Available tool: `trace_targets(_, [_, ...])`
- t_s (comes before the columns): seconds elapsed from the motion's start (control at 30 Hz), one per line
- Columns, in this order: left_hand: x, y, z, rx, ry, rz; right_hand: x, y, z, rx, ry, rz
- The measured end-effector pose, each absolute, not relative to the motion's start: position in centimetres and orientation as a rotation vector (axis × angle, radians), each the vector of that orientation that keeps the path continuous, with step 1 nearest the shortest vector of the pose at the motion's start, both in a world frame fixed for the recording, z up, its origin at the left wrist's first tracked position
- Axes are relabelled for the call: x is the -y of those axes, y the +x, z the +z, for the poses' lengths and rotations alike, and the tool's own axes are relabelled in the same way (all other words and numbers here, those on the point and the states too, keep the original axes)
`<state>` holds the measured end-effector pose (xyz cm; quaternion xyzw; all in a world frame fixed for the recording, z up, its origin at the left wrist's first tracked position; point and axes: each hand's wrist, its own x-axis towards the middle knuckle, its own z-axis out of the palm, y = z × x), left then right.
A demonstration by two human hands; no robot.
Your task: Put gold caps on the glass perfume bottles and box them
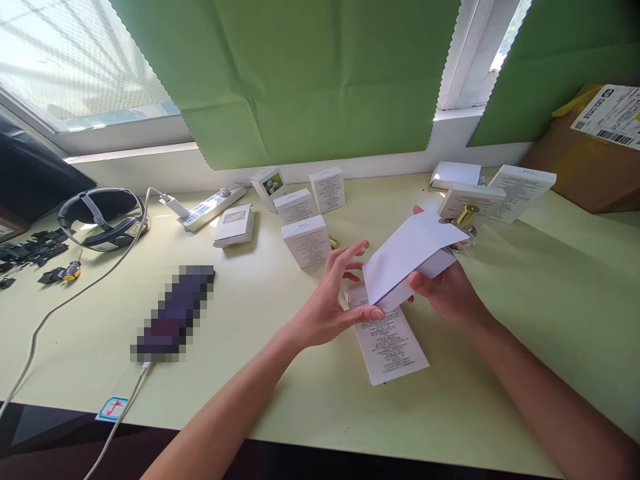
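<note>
My right hand [447, 297] grips a plain white box [407, 257] from its right side, thumb on the near face. The box is tilted above the table. My left hand [333, 303] is at its left end, fingers curved and apart, the thumb at the lower corner; whether it touches is hard to tell. Beneath both lies a printed white leaflet [393, 350], partly covered by the box and left hand. Just behind the box stands a glass bottle with a gold cap [467, 215], its body partly hidden.
Several printed white boxes [306, 241] stand left of centre, a gold cap [335, 243] beside one. More boxes [523, 191] stand back right, near a cardboard carton [583, 157]. Leftward are a pixelated dark phone [175, 313] on a cable, a power strip [213, 208] and a headset [103, 220].
</note>
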<state>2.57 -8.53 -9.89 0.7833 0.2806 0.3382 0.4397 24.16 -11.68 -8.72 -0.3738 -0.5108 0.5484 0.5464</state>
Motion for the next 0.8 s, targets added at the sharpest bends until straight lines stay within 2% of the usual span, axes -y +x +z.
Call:
trace_targets(0.37, [8.9,2.4,-9.0,-0.692,2.028,0.652,11.2,24.1,-8.9,1.263,-0.867,1.361])
trace_targets(0.53, [8.7,2.3,-9.1,-0.719,2.068,0.706,11.5,24.3,-8.7,1.296,-0.905,1.396])
trace_targets(0.8, [8.0,2.0,-8.9,-0.549,1.880,0.785,10.6,25.3,-8.9,1.336,-0.678,1.626])
